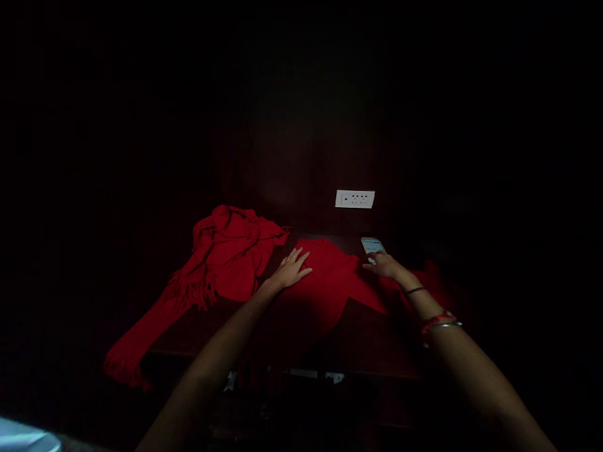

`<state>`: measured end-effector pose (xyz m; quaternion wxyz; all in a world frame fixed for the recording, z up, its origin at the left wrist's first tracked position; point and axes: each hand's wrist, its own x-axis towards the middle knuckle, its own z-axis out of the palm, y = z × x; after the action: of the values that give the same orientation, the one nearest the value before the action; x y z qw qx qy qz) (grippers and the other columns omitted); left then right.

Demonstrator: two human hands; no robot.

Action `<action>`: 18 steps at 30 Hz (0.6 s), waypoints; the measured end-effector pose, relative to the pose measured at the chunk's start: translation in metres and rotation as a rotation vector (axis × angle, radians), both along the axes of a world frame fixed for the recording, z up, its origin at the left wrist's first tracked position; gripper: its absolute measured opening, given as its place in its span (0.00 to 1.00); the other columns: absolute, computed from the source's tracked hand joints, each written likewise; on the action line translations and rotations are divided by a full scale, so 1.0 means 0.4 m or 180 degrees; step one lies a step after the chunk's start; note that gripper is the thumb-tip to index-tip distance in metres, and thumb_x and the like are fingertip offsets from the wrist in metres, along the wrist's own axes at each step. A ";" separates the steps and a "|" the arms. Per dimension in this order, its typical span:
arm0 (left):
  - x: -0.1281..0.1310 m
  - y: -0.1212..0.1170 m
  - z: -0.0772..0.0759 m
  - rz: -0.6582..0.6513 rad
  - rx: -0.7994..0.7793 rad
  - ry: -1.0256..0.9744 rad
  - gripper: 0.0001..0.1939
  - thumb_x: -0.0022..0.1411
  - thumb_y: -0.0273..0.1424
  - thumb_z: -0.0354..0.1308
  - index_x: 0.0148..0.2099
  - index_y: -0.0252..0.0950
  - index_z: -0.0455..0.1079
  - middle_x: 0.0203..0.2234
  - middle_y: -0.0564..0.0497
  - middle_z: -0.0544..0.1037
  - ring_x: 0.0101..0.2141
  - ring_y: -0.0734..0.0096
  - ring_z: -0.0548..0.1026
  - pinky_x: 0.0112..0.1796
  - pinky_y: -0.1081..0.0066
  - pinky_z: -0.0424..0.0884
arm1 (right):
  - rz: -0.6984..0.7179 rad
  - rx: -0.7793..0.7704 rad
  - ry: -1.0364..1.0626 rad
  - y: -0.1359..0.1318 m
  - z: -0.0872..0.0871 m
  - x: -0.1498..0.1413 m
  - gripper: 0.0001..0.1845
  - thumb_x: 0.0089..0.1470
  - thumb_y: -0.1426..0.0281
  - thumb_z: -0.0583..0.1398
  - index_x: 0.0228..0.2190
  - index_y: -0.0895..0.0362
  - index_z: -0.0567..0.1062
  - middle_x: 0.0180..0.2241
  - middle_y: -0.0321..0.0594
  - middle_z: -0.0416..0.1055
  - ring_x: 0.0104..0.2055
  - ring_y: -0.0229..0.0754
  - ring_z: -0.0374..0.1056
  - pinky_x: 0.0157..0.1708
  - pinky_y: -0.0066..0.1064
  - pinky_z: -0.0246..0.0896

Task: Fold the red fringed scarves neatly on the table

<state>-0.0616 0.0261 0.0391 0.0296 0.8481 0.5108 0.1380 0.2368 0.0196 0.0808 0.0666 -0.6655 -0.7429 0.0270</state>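
My left hand (pixel 288 271) lies flat with its fingers spread, at the left part of a red cloth (pixel 327 270) laid on a dark tabletop. A ring shows on one finger. Further right, my right hand (pixel 384 265) reaches to a phone (pixel 372 244) with a lit screen. Its fingertips are at the phone's near end; whether they grip it or only touch it is hard to see. Left of my left hand, a fringed red scarf (pixel 235 251) lies in a crumpled heap, with one fringed end (pixel 136 348) hanging over the table's front edge.
A white socket panel (pixel 355 199) is set in the dark wall behind the table (pixel 372 339). Pale items (pixel 334 377) show dimly below the front edge. A light-coloured object (pixel 26 436) sits at the lower left corner. Deep shadow hides the surroundings.
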 end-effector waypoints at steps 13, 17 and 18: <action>0.061 0.125 -0.043 0.1252 0.0132 -0.0004 0.25 0.53 0.24 0.48 0.53 0.38 0.49 0.41 0.42 0.65 0.42 0.62 0.66 0.37 0.68 0.64 | 0.1059 0.0376 -0.0306 -0.143 -0.144 -0.168 0.18 0.53 0.64 0.47 0.42 0.57 0.66 0.43 0.47 0.63 0.45 0.44 0.59 0.42 0.32 0.54; 0.056 0.142 -0.042 0.1226 0.0101 -0.0151 0.22 0.52 0.21 0.47 0.51 0.37 0.54 0.37 0.44 0.68 0.38 0.64 0.69 0.36 0.69 0.64 | 0.0831 0.0536 -0.0206 -0.135 -0.124 -0.161 0.16 0.55 0.72 0.43 0.36 0.58 0.68 0.35 0.45 0.68 0.37 0.40 0.64 0.37 0.28 0.56; 0.050 0.146 -0.044 0.1250 0.0145 -0.0225 0.21 0.52 0.21 0.47 0.50 0.37 0.55 0.37 0.44 0.68 0.37 0.65 0.69 0.36 0.70 0.64 | 0.0725 0.0689 0.0001 -0.130 -0.111 -0.149 0.15 0.55 0.72 0.43 0.35 0.59 0.68 0.35 0.45 0.68 0.37 0.40 0.64 0.37 0.28 0.57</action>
<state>-0.0417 0.0846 0.0213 0.0008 0.7272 0.6617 0.1823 0.1771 -0.0323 0.0366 0.1345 -0.5659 -0.8121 -0.0457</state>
